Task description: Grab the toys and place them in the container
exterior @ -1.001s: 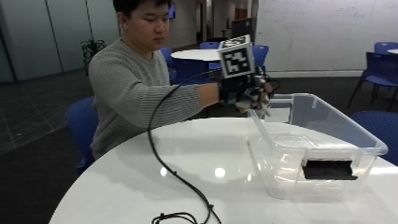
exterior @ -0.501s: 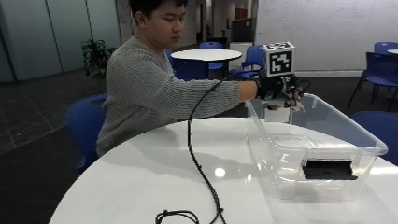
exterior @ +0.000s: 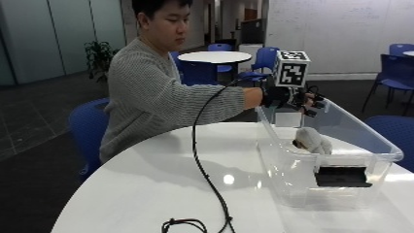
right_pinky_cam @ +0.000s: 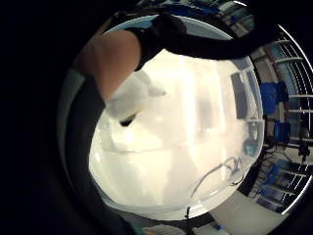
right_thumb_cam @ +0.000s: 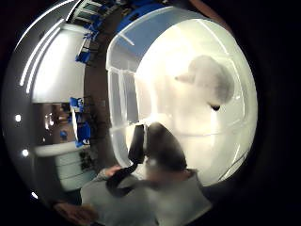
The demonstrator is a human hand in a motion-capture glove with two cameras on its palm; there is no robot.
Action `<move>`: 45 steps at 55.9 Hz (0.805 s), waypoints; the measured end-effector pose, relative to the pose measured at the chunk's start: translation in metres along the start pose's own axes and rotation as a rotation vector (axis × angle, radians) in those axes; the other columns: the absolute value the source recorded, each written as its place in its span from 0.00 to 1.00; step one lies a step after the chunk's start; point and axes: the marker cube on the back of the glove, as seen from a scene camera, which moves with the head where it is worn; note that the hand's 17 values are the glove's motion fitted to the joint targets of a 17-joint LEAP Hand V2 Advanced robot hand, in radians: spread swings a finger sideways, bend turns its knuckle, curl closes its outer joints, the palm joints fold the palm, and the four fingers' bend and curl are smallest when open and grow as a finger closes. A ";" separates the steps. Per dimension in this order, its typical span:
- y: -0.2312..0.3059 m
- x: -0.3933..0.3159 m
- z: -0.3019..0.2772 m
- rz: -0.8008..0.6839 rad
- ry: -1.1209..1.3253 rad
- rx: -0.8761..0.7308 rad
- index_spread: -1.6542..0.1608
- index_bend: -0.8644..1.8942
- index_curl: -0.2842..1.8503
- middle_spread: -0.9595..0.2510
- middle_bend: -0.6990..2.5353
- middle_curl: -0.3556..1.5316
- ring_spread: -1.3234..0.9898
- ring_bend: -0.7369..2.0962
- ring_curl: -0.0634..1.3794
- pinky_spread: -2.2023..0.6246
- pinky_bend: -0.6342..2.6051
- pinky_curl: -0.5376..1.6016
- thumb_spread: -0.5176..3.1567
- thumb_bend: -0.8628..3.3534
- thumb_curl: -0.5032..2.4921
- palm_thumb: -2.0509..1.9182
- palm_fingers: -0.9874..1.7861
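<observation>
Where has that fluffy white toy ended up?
In the outside view the white toy lies inside the clear container on the table, below the gloved right hand.

Even indoor light fills the outside view, with a small glare spot on the white table (exterior: 194, 179) nearer the person than the gloved right hand (exterior: 291, 97). Beneath that hand both palm views wash out bright across the clear container (right_thumb_cam: 123, 89), leaving the pale toy (right_pinky_cam: 129, 95) soft and blurred.
</observation>
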 end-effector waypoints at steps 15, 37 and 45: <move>0.067 0.041 -0.024 -0.013 0.034 0.059 0.69 0.37 0.37 0.67 0.26 0.37 0.54 0.35 0.28 0.80 0.47 0.42 0.49 0.19 0.33 0.50 0.31; 0.223 0.195 -0.043 0.266 -0.005 0.178 0.69 0.38 0.35 0.67 0.27 0.35 0.55 0.33 0.27 0.80 0.43 0.40 0.50 0.20 0.28 0.51 0.34; 0.292 0.176 -0.003 0.193 -0.033 0.171 0.68 0.38 0.35 0.67 0.26 0.34 0.54 0.33 0.28 0.80 0.43 0.40 0.50 0.20 0.27 0.51 0.34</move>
